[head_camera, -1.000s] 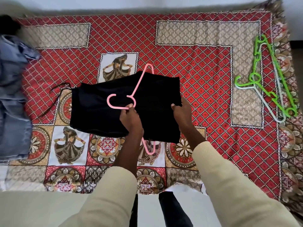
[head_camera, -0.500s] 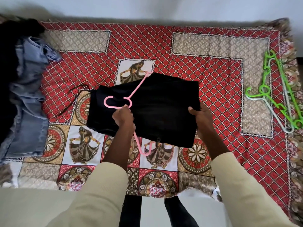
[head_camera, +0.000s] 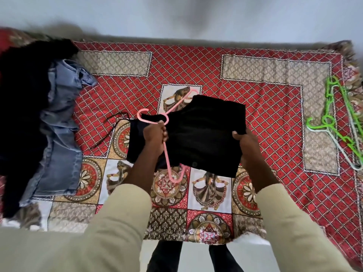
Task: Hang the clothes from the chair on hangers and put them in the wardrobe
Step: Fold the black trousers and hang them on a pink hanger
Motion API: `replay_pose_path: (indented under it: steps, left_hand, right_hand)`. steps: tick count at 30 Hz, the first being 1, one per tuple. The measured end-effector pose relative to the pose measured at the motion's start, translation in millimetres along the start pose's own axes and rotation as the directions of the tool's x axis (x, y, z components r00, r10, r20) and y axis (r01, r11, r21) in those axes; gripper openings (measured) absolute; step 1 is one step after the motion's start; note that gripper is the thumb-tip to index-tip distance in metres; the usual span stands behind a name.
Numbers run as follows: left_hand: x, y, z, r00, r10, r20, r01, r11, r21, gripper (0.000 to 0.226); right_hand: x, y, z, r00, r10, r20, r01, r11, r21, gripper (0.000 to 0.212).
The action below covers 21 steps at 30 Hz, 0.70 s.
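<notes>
A folded black garment hangs over a pink plastic hanger above the patterned bedspread. My left hand grips the hanger just below its hook, together with the garment's left part. My right hand pinches the garment's right edge. The hanger's hook points left and its lower end sticks out below the cloth. Thin black straps trail from the garment's left end onto the bedspread.
Blue jeans and a dark fuzzy garment lie at the left of the bed. A green hanger and a white hanger lie at the right edge. A pale wall runs behind the bed.
The garment and hanger have lifted off the bedspread and tilted; the left part of the cloth has bunched under my left hand. The camera view has shifted, showing more of the clothes at left.
</notes>
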<state>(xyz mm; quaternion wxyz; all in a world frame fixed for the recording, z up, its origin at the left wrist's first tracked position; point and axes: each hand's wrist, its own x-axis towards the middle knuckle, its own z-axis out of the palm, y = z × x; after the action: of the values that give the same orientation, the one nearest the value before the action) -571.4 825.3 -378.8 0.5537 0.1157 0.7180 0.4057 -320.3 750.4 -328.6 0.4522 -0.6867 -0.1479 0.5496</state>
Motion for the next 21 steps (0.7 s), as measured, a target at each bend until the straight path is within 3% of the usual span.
replay_pose_path:
  steps: [2, 5, 7, 9, 11, 12, 16, 19, 21]
  left_hand:
    - [-7.1, -17.3, 12.2, 0.986, 0.151, -0.067, -0.14, 0.979, 0.151, 0.021]
    - [-27.9, -58.6, 27.1, 0.943, 0.332, -0.016, -0.306, 0.887, 0.345, 0.024]
    - [-31.6, -84.9, 30.6, 0.966, 0.257, -0.032, -0.239, 0.932, 0.272, 0.018]
    - [-25.6, -102.5, 24.9, 0.999, 0.03, 0.02, -0.031, 0.999, 0.043, 0.008]
    - [-18.7, -107.1, 12.7, 0.985, -0.136, 0.102, 0.142, 0.989, -0.051, 0.013]
    - [-15.9, -108.6, 6.5, 0.979, -0.154, 0.136, 0.166, 0.983, -0.076, 0.013]
    - [-34.2, -111.4, 15.1, 0.99, 0.032, 0.137, -0.037, 0.999, 0.038, 0.01]
    - [-55.8, -126.3, 49.0, 0.944, 0.287, 0.159, -0.319, 0.918, 0.237, 0.008]
    - [-61.8, -130.8, 68.0, 0.928, 0.31, 0.207, -0.362, 0.883, 0.298, 0.012]
  right_hand:
    - [1.7, 10.1, 7.4, 0.997, 0.042, -0.061, -0.041, 0.999, 0.015, 0.032]
    - [3.3, 12.5, 5.7, 0.996, 0.062, -0.067, -0.063, 0.998, -0.009, 0.033]
    - [5.2, 10.1, -3.8, 0.997, 0.063, -0.047, -0.066, 0.996, -0.056, 0.029]
    - [8.5, 4.6, -17.5, 0.996, 0.064, -0.064, -0.07, 0.993, -0.097, 0.025]
    - [17.9, 2.9, -32.5, 0.989, 0.09, -0.122, -0.102, 0.99, -0.097, 0.02]
    - [24.4, 6.1, -38.8, 0.982, 0.128, -0.141, -0.14, 0.987, -0.081, 0.019]
    - [38.9, 25.4, -46.9, 0.949, 0.28, -0.143, -0.289, 0.956, -0.049, 0.029]
    - [30.6, 23.9, -44.1, 0.952, 0.298, 0.077, -0.294, 0.954, -0.06, 0.043]
    - [23.6, 23.0, -45.1, 0.929, 0.296, 0.22, -0.28, 0.955, -0.103, 0.031]
